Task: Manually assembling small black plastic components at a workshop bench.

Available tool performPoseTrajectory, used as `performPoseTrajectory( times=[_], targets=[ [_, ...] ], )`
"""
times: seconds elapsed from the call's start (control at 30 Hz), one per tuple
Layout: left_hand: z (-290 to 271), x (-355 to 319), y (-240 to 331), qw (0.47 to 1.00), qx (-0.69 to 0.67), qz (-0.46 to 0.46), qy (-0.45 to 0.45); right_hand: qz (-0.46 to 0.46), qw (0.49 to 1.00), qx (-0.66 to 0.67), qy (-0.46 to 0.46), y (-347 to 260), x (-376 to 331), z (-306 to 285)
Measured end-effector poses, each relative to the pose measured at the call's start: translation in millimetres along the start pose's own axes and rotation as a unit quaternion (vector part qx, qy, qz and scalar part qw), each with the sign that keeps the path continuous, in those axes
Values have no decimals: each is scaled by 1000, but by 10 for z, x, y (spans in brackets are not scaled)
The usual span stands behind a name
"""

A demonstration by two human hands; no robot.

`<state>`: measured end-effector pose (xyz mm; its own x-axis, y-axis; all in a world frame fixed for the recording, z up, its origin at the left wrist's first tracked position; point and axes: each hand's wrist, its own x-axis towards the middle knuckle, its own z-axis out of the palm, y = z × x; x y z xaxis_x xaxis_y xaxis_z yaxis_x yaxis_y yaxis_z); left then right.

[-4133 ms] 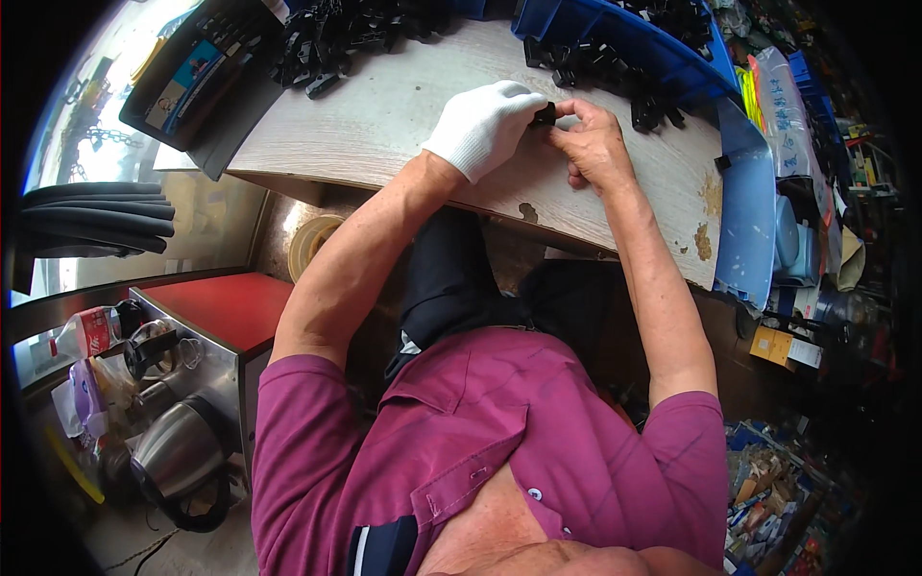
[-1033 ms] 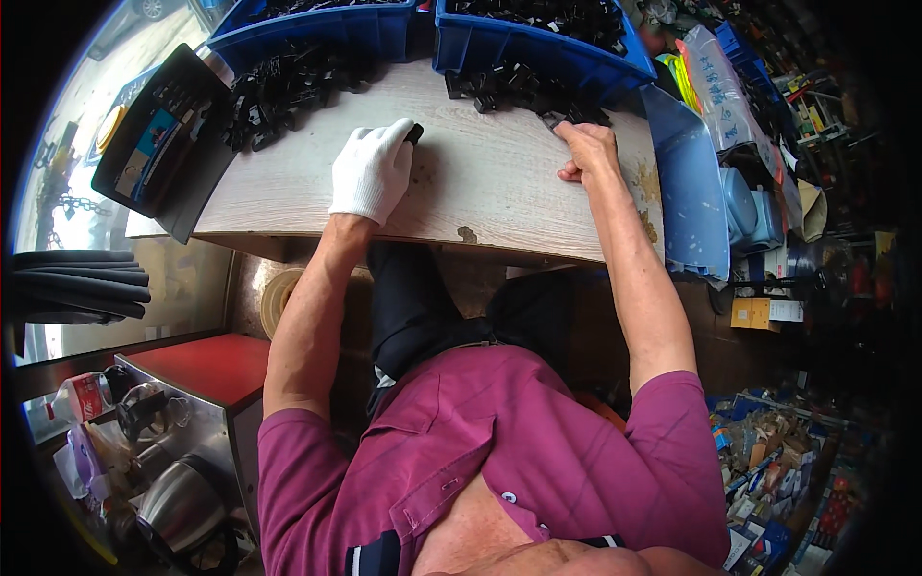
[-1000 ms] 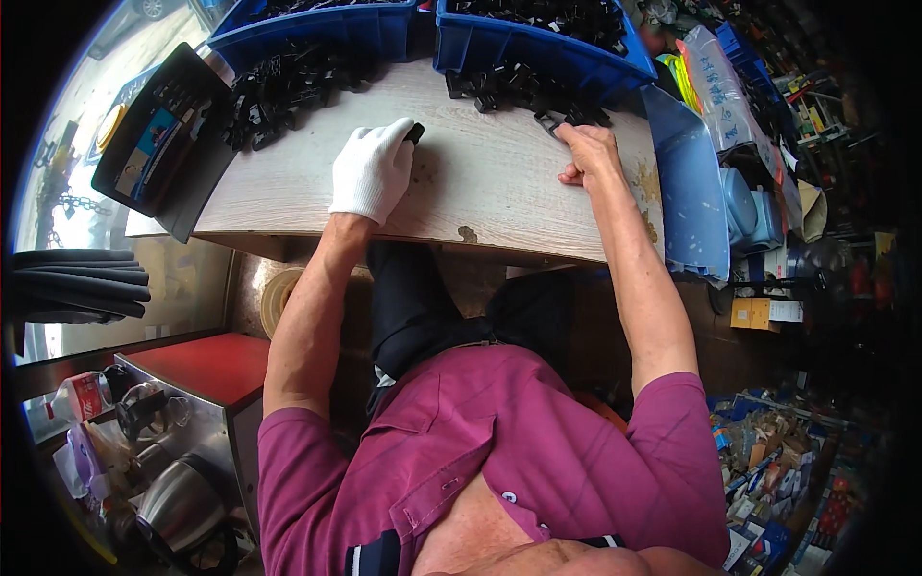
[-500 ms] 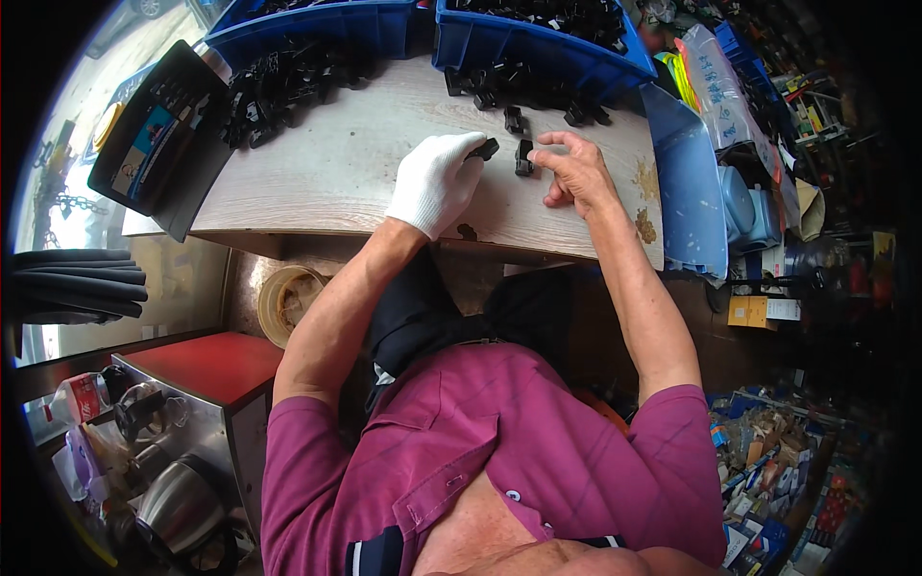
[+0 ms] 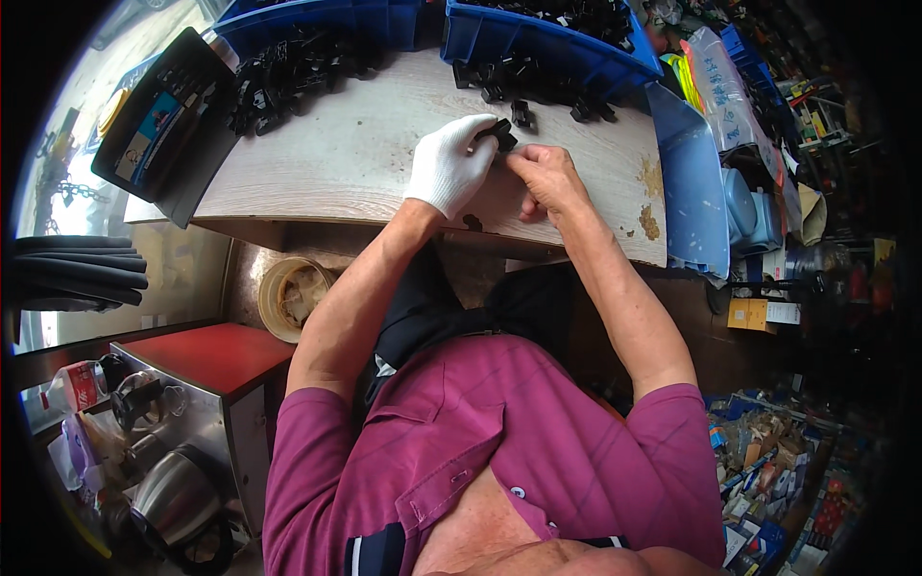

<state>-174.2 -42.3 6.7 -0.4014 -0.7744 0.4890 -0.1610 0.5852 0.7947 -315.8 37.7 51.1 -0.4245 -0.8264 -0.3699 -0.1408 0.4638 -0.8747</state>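
My left hand point(image 5: 451, 165) wears a white glove and grips a small black plastic part point(image 5: 497, 134) above the pale wooden tabletop point(image 5: 355, 163). My bare right hand point(image 5: 547, 176) meets it from the right, fingertips touching the same part. Both hands hover near the table's front edge, in front of a loose row of similar black parts point(image 5: 523, 91).
Two blue bins point(image 5: 567, 48) filled with black parts stand at the back. A pile of black parts point(image 5: 288, 77) and a black tray point(image 5: 163, 125) lie at the left. A blue lid point(image 5: 691, 182) leans at the right. A red-topped cabinet point(image 5: 211, 355) and a round tub point(image 5: 288, 298) sit below.
Earlier my hands were apart, left at table centre, right near the bin. They have come together at the front middle, both now on one black part.
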Motion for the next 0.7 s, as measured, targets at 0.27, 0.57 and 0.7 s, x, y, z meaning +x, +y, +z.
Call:
performPoseTrajectory(
  times=[0.27, 0.57, 0.7],
  targets=[
    [-64, -40, 36, 998, 22, 39, 41, -63, 995, 65, 35, -3, 2, -68],
    [-3, 12, 33, 976, 184, 90, -79, -52, 998, -40, -12, -78, 101, -90],
    [-32, 77, -2, 970, 175, 130, -106, -43, 998, -41, -10, -64, 125, -76]
  ],
)
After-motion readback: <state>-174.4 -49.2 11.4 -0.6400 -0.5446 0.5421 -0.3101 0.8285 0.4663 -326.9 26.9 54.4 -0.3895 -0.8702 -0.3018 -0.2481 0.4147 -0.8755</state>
